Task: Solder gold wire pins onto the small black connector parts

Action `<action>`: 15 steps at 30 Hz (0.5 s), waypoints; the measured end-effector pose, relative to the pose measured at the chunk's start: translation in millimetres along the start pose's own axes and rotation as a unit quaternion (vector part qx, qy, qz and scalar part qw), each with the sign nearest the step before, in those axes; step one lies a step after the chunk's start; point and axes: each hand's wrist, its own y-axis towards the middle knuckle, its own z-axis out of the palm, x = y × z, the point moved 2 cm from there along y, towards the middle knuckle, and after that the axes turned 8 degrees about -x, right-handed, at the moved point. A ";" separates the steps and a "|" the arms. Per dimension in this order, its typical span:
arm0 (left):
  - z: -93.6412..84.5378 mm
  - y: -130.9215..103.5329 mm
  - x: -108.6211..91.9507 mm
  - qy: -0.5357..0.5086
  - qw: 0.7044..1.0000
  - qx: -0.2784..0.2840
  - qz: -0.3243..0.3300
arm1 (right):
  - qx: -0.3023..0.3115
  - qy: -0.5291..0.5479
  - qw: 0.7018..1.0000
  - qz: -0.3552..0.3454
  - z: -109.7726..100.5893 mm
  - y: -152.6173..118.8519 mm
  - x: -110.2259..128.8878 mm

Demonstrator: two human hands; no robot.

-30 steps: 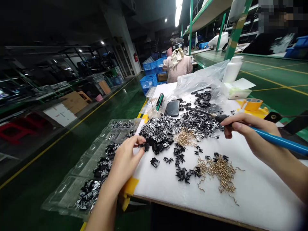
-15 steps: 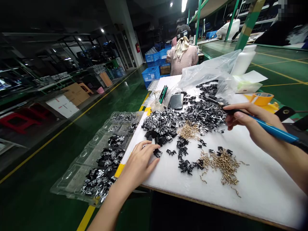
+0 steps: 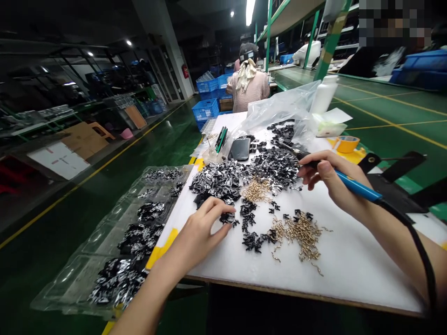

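Note:
My left hand (image 3: 206, 223) is at the table's near left, thumb and forefinger closed about a small black part (image 3: 228, 217) with a shiny metal face. My right hand (image 3: 330, 174) grips a soldering iron (image 3: 359, 186) with a blue handle and a black cord. Its metal tip points away to the left, over a heap of black-and-silver parts (image 3: 279, 165). Between the hands lie small black forked pieces (image 3: 252, 242) and a pile of wavy brass-coloured pins (image 3: 304, 235). A smaller brass pile (image 3: 256, 190) sits against the heap.
A clear compartment tray (image 3: 73, 270) of black-and-silver parts stands left of the table. Farther back are a phone (image 3: 239, 149), pens (image 3: 221, 139), a plastic bag (image 3: 279, 109), a white bottle (image 3: 324, 95) and orange tape (image 3: 347, 144). A co-worker (image 3: 248, 86) sits ahead.
The view has turned a little to the right. My left thumb and forefinger have come up round the small black part. The soldering iron stays in my right hand.

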 end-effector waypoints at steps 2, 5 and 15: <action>-3.7 19.7 -15.0 -0.008 0.998 -0.007 0.056 | 0.017 -0.013 1.000 -0.009 -0.1 0.9 -1.9; -9.8 52.0 -38.5 -0.015 0.992 -0.029 0.119 | 0.023 -0.126 0.991 -0.041 0.7 2.6 -6.0; 24.9 86.8 -37.1 -0.262 0.964 0.037 0.010 | 0.144 -0.361 0.910 -0.143 14.8 4.5 -20.4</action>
